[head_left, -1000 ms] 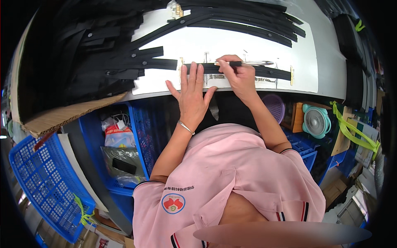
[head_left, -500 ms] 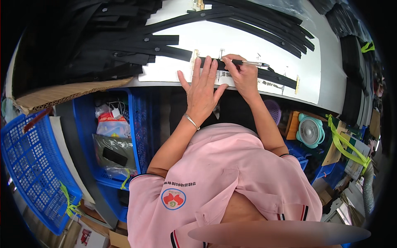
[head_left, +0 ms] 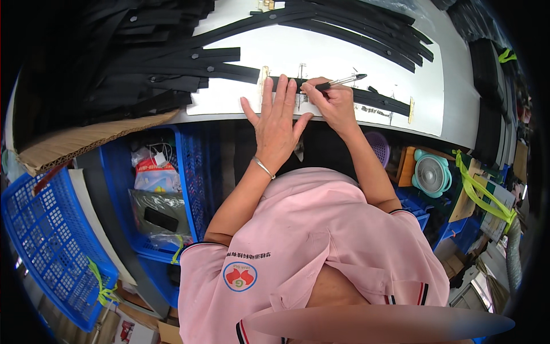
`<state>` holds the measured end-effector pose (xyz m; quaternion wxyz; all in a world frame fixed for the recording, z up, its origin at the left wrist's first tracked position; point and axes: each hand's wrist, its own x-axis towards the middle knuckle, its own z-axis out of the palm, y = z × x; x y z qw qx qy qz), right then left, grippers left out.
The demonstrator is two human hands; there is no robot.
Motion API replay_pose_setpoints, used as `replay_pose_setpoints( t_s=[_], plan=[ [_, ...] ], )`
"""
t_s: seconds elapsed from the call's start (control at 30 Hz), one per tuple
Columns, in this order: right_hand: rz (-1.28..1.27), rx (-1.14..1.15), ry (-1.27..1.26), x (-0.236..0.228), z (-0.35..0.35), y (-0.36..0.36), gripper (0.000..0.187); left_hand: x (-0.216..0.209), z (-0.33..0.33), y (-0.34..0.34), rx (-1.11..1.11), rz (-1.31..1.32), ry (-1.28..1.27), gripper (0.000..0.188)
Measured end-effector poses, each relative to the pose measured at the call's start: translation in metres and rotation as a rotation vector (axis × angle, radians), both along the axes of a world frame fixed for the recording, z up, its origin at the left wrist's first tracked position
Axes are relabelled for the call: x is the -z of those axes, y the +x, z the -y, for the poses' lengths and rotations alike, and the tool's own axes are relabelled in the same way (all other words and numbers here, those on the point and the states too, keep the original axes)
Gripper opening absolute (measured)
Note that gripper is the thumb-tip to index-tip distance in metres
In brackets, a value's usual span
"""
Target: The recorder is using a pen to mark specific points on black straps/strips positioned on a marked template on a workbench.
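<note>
My left hand point(head_left: 274, 129) lies flat with the fingers spread, grasping nothing; its fingertips rest on the black strip point(head_left: 382, 103), near its left end. My right hand point(head_left: 339, 109) pinches the pen point(head_left: 347, 79) low on its dark grip, the tip close to the strip, by an inked line on the sheet point(head_left: 226, 102). My fingers hide the very point, so I cannot tell whether it touches.

The strip is on the sheet, close to the near edge of the desk point(head_left: 460, 94). I judge the flat palm keeps it from sliding, and the low pinch steadies the tip. The tape point(head_left: 411, 110) at the right end and the tape point(head_left: 263, 74) at the left seem to serve as end marks, with the strip laid between them.

The strip's long axis runs roughly along the near edge, its right end toward the desk's right edge. The pen slants across it: tip to the left, clear end toward the far right corner. More strips point(head_left: 366, 41) lie toward the far edge.
</note>
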<state>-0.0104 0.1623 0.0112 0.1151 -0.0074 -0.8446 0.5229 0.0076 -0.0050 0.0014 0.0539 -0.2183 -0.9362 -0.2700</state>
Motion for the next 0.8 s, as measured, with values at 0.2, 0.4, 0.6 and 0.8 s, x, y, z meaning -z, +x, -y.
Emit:
replay_pose_setpoints(
  t_s=[0.2,0.4,0.6,0.8],
  plan=[
    [-0.145,-0.012,0.107,0.006,-0.001,-0.001,0.017,-0.001,-0.001,0.0,0.004,0.002,-0.03,0.08],
    [-0.069,0.039,0.013,-0.004,-0.017,0.013,0.013,0.0,-0.001,0.0,0.014,0.012,-0.064,0.078],
    [-0.046,0.331,0.05,-0.019,-0.066,0.037,0.016,0.001,0.0,0.0,0.013,0.016,-0.095,0.076],
    [-0.064,0.357,0.088,-0.005,-0.075,0.037,0.015,0.002,0.0,0.0,0.024,0.015,-0.114,0.077]
  ],
)
